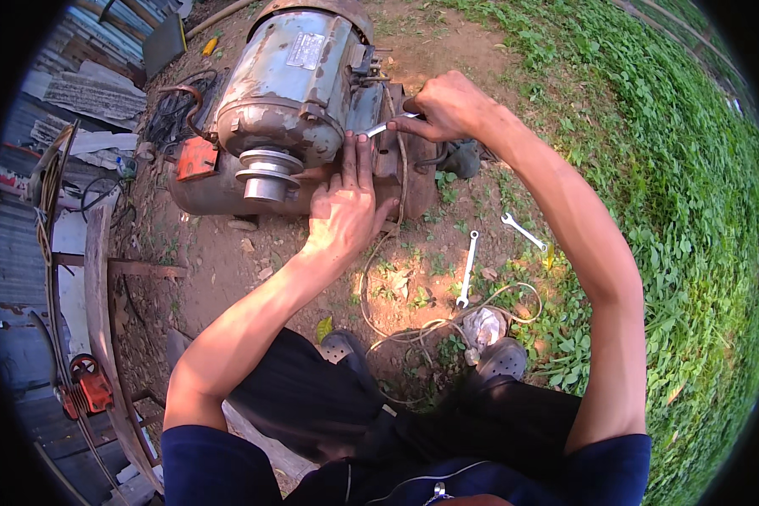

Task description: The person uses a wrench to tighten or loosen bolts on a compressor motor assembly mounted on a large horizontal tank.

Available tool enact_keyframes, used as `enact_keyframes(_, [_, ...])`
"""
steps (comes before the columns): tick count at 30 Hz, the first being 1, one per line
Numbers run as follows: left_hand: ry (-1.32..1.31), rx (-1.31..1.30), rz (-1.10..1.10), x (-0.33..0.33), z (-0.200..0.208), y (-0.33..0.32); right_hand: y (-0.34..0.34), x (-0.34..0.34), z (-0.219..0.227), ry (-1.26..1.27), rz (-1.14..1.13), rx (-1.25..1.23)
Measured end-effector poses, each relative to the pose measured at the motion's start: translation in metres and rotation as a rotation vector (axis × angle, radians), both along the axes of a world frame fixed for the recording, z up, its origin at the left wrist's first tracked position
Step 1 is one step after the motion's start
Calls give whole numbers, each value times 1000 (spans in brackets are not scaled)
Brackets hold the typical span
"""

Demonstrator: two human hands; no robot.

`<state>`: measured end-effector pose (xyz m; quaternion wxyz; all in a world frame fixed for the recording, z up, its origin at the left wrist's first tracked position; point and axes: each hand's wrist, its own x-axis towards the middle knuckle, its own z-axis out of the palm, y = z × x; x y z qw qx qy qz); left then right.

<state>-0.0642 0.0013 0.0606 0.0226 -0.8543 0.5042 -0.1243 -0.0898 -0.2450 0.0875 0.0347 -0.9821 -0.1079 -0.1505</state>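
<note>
In front of me a worn grey electric motor (271, 78) with a stepped pulley (268, 175) sits on a rusty tank-like base (196, 201). My right hand (452, 105) grips a shiny wrench (377, 131) at the right side of the motor's foot. Beside it, my left hand (342, 212) reaches up with fingers stretched out, their tips at the wrench's end by the motor's lower edge. Whatever the wrench's jaw sits on is hidden. Two more wrenches lie on the ground to the right, one upright in view (469, 270) and one slanted (523, 231).
A pale cable (430, 327) runs from the base and loops near my feet, beside a crumpled plastic bag (484, 325). At the left are corrugated sheets (17, 270), a wooden beam (99, 304) and an orange machine (93, 388). Green plants (691, 253) cover the right side.
</note>
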Motion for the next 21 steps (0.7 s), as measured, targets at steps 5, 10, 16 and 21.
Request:
enact_keyframes(5, [35,-18,-17,2,7,9,11,-5,2,74,-55,50])
enact_keyframes(10, [41,9,-21,-5,14,20,33,-25,1,93,-241,125])
enact_keyframes(16, [45,-42,-75,-9,11,31,41,-30,6,175,-328,79])
enact_keyframes(21, [102,-40,-55,0,5,30,38,-31,0,155,-312,50])
